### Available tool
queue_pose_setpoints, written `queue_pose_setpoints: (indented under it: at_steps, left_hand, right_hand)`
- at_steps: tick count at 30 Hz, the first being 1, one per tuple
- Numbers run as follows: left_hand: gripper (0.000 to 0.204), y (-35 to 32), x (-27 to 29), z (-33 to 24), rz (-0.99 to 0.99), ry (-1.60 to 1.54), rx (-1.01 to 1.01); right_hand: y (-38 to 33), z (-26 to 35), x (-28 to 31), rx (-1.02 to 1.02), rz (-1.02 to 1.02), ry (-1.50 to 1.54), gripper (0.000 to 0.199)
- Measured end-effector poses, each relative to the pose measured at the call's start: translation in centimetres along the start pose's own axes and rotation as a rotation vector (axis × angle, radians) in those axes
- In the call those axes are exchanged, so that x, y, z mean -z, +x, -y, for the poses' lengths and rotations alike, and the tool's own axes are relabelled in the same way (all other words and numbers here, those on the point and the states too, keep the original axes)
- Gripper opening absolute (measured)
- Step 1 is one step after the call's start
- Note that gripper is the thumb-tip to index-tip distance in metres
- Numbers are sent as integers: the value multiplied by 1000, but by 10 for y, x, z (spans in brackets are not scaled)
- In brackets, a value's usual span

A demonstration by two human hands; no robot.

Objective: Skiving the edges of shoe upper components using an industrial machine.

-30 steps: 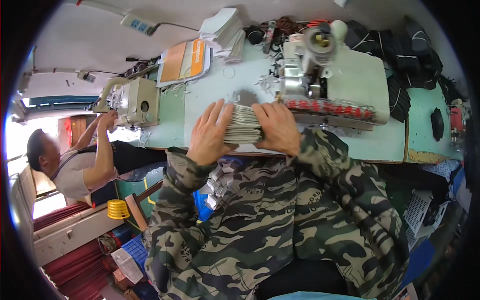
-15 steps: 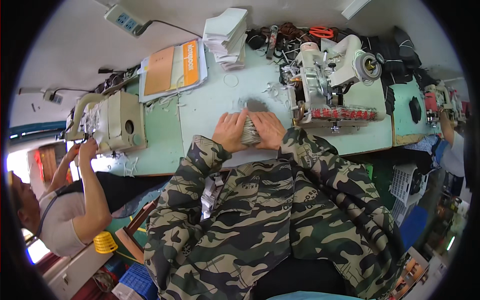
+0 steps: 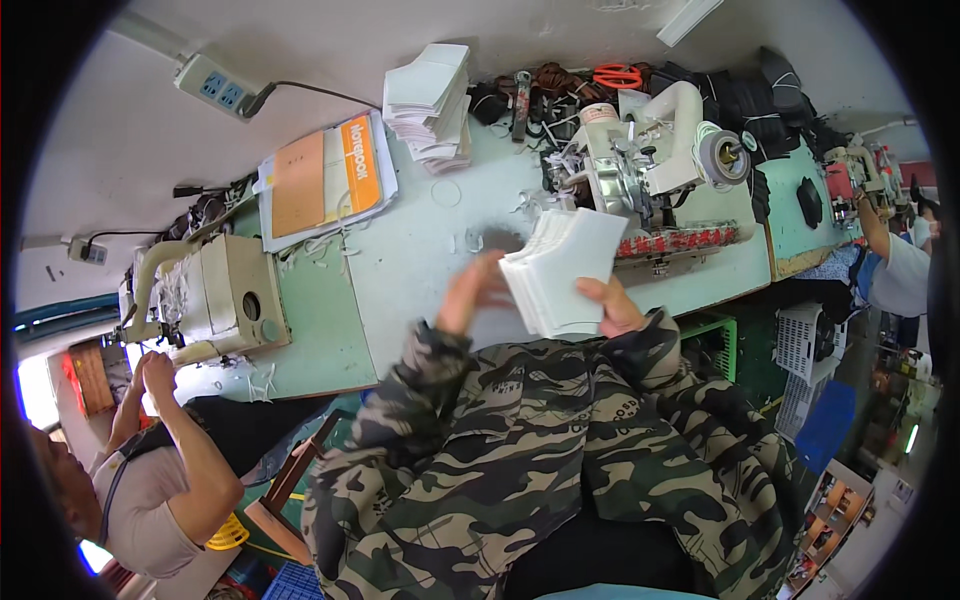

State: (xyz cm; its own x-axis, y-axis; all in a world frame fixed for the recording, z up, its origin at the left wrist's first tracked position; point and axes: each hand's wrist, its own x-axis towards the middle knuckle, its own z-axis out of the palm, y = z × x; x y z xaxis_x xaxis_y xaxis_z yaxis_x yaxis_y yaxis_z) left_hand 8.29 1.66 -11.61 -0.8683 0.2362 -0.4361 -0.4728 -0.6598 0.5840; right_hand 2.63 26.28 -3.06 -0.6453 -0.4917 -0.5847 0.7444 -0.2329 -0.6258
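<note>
From the head view I saw the thick stack of white cut fabric pieces raised off the pale green worktable, its long axis tilting up and away toward the white overlock sewing machine just beyond it. My right hand was clamped on the stack's lower right edge, so it was the nearer one; my left hand, blurred, sat at the stack's left edge, and I could not tell whether it gripped or only steadied. Well apart to the left lay an orange-and-white notebook, and a second pile of white pieces stood at the table's far edge. A co-worker's hand worked at the beige sewing machine on the left.
</note>
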Motion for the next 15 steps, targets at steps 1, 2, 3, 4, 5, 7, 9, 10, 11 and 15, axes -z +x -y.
queue_pose_setpoints:
  at_steps: [1,2,3,4,5,7,9,10,11,15]
  left_hand:
    - [47,16,8,-20,-172,352,-60]
    - [36,36,41,-26,-296,960,-336]
    - [29,59,68,-31,-425,1306,-665]
    - [30,78,72,-47,-473,1543,-608]
    - [25,89,73,-60,-536,1615,-556]
    - [22,109,77,-73,-392,1916,-210]
    - [20,123,94,-62,-438,1917,-163]
    - [19,125,97,-58,-469,1912,-118]
    - [19,123,103,-56,-471,1915,-116]
    - [15,100,72,-68,-365,1893,-205]
  right_hand:
    - [-10,8,5,-6,2,1,63]
    - [-21,18,8,-86,48,-51,67]
    - [-24,27,12,-158,95,-107,71]
    - [-27,31,22,-167,171,-202,78]
    - [-29,29,26,-172,249,-291,85]
    - [-41,23,8,-206,293,-309,90]
    - [-45,5,-12,-222,173,-313,91]
    - [-44,4,-17,-221,174,-310,91]
    - [-42,5,-23,-247,191,-289,91]
    - [-44,26,-36,-167,262,-314,91]
